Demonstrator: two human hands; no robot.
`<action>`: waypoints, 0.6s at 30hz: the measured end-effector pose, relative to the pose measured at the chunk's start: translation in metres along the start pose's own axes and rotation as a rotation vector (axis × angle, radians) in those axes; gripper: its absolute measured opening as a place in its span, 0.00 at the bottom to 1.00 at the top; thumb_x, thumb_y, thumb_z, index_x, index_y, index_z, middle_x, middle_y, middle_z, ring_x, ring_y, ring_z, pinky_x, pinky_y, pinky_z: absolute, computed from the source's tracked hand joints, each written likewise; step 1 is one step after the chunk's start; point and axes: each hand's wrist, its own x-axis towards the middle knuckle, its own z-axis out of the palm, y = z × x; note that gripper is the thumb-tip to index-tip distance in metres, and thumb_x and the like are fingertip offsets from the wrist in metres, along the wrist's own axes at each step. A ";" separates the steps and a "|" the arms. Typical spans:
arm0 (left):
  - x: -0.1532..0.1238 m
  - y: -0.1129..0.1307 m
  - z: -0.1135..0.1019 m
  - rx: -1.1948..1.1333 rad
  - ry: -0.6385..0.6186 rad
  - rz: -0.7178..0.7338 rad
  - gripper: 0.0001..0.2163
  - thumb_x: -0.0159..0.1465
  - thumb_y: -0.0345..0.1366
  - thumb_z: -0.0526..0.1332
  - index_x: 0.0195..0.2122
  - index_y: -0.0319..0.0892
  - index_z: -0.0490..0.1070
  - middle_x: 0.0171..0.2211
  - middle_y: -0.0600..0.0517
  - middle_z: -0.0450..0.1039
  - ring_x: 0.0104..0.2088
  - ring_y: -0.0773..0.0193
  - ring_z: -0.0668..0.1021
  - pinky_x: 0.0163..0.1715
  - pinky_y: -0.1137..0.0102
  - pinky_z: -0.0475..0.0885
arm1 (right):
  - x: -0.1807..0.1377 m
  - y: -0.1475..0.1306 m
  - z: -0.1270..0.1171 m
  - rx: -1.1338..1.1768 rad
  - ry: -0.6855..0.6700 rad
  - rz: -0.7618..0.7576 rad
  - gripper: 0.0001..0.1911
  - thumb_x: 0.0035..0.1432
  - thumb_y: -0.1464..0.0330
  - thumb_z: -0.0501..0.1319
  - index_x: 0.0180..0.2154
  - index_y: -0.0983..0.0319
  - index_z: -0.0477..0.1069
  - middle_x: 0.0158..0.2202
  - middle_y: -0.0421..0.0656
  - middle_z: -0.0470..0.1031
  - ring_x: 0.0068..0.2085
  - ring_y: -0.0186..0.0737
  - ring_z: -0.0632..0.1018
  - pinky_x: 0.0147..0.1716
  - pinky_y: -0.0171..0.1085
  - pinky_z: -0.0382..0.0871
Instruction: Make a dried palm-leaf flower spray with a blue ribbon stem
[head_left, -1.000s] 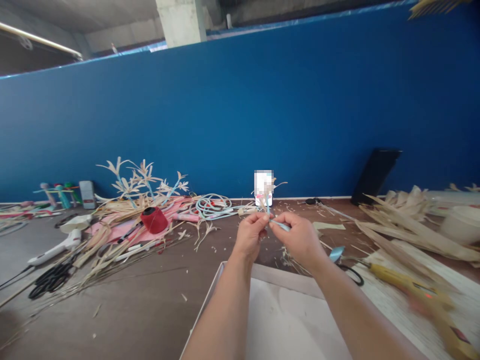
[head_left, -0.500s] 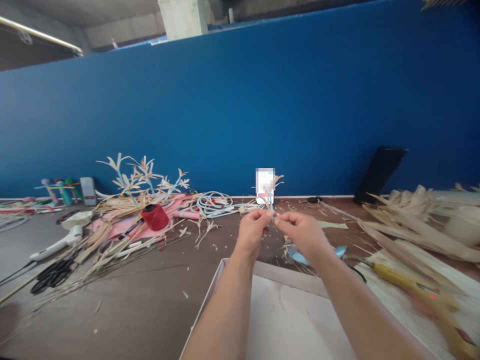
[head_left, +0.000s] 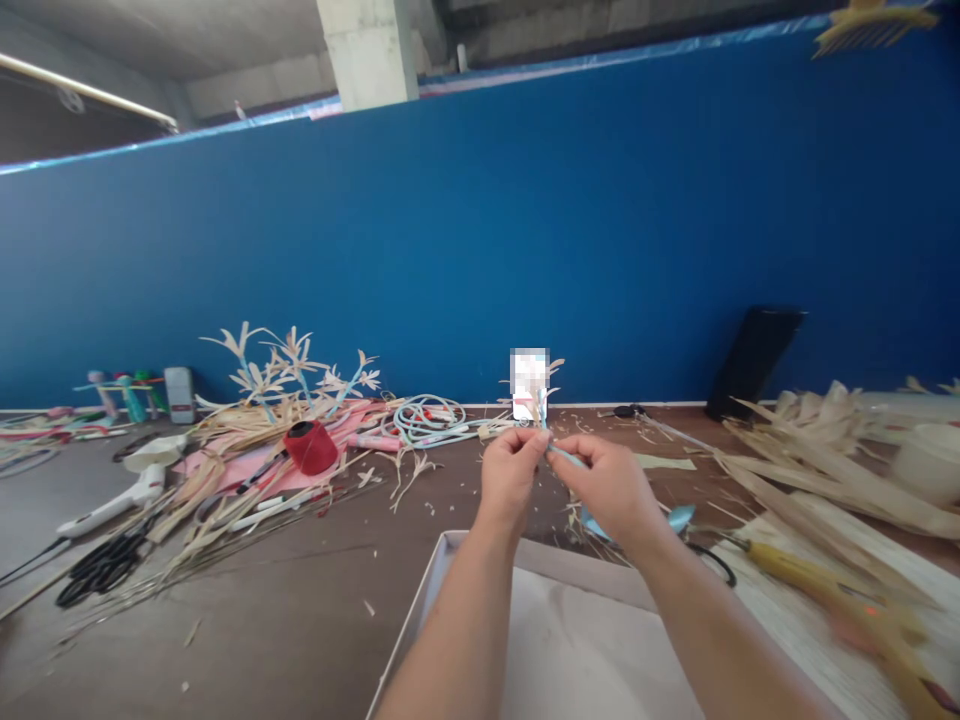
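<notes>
"What is the left hand [head_left: 514,475] doing?"
"Pinching the stem [head_left: 543,415] of a pale flower [head_left: 556,367], whose petals stand just above the grip."
"And the right hand [head_left: 609,490]?"
"Its fingertips grasp a light-blue strip [head_left: 568,457], right beside the left thumb."
"What lies around the grip?"
"A shallow white box [head_left: 577,572] below, a red spool [head_left: 311,447] well leftward, a yellow glue gun [head_left: 825,585] to the lower right."

The bare left forearm [head_left: 469,620] and bare right forearm [head_left: 701,610] extend forward, converging toward the centre. The bare left hand [head_left: 510,475] and bare right hand [head_left: 606,482] nearly meet, backs uppermost, each with thumb and index finger pinched together; wrists stay apart.
</notes>
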 end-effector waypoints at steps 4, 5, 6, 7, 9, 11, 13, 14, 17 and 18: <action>-0.002 0.005 0.003 0.018 -0.007 0.071 0.12 0.50 0.43 0.63 0.27 0.37 0.70 0.20 0.56 0.64 0.20 0.74 0.63 0.22 0.76 0.57 | -0.004 -0.002 0.003 -0.042 0.110 -0.107 0.12 0.49 0.59 0.58 0.28 0.59 0.74 0.21 0.37 0.72 0.23 0.33 0.67 0.24 0.32 0.57; -0.003 0.007 0.003 0.029 -0.004 0.084 0.12 0.50 0.43 0.63 0.26 0.37 0.70 0.21 0.56 0.65 0.21 0.74 0.63 0.23 0.76 0.58 | -0.004 -0.002 0.004 -0.050 0.130 -0.123 0.11 0.50 0.59 0.57 0.28 0.58 0.74 0.22 0.37 0.72 0.24 0.33 0.68 0.24 0.32 0.58; -0.004 0.008 0.003 0.047 0.004 0.096 0.12 0.51 0.43 0.63 0.26 0.37 0.70 0.21 0.56 0.65 0.21 0.74 0.64 0.23 0.76 0.59 | -0.005 -0.001 0.005 -0.062 0.149 -0.130 0.11 0.50 0.60 0.57 0.29 0.58 0.74 0.23 0.38 0.73 0.24 0.33 0.69 0.25 0.32 0.58; -0.005 0.010 0.004 0.071 0.014 0.107 0.12 0.51 0.42 0.63 0.26 0.38 0.70 0.22 0.55 0.66 0.22 0.73 0.64 0.25 0.76 0.60 | -0.005 0.000 0.006 -0.075 0.167 -0.134 0.11 0.50 0.60 0.57 0.29 0.58 0.73 0.24 0.38 0.73 0.25 0.34 0.69 0.26 0.32 0.58; -0.007 0.013 0.004 0.138 0.031 0.140 0.11 0.51 0.42 0.62 0.26 0.38 0.71 0.23 0.54 0.67 0.23 0.72 0.66 0.27 0.75 0.61 | -0.006 0.002 0.007 -0.105 0.199 -0.144 0.10 0.51 0.60 0.57 0.30 0.57 0.73 0.26 0.38 0.74 0.27 0.35 0.70 0.27 0.33 0.59; -0.009 0.017 0.005 0.213 0.047 0.187 0.10 0.52 0.41 0.62 0.26 0.38 0.71 0.25 0.53 0.68 0.26 0.70 0.68 0.29 0.74 0.63 | -0.007 0.003 0.008 -0.117 0.226 -0.158 0.10 0.51 0.60 0.56 0.30 0.57 0.73 0.28 0.39 0.75 0.29 0.36 0.71 0.28 0.33 0.59; -0.011 0.021 0.005 0.269 0.059 0.233 0.09 0.53 0.40 0.61 0.26 0.38 0.71 0.26 0.52 0.68 0.28 0.69 0.69 0.32 0.73 0.63 | -0.008 0.001 0.008 -0.104 0.241 -0.173 0.10 0.51 0.61 0.57 0.31 0.57 0.73 0.29 0.39 0.75 0.30 0.37 0.71 0.29 0.33 0.59; -0.011 0.023 0.005 0.280 0.062 0.247 0.09 0.53 0.40 0.61 0.26 0.38 0.71 0.27 0.52 0.68 0.29 0.68 0.69 0.33 0.73 0.63 | -0.008 0.000 0.007 -0.084 0.243 -0.172 0.10 0.51 0.61 0.57 0.31 0.58 0.74 0.28 0.39 0.75 0.29 0.36 0.71 0.29 0.33 0.60; -0.012 0.025 0.005 0.235 0.044 0.228 0.11 0.52 0.42 0.62 0.27 0.38 0.71 0.26 0.52 0.68 0.28 0.69 0.68 0.31 0.74 0.63 | -0.008 -0.004 0.003 0.032 0.191 -0.115 0.11 0.50 0.60 0.58 0.30 0.60 0.74 0.25 0.39 0.73 0.26 0.35 0.69 0.26 0.33 0.59; -0.012 0.025 0.005 0.205 0.020 0.203 0.11 0.52 0.43 0.62 0.28 0.38 0.72 0.26 0.52 0.68 0.27 0.69 0.67 0.29 0.74 0.62 | -0.007 -0.005 0.001 0.083 0.159 -0.090 0.12 0.49 0.60 0.59 0.30 0.61 0.74 0.23 0.39 0.72 0.25 0.34 0.68 0.25 0.33 0.58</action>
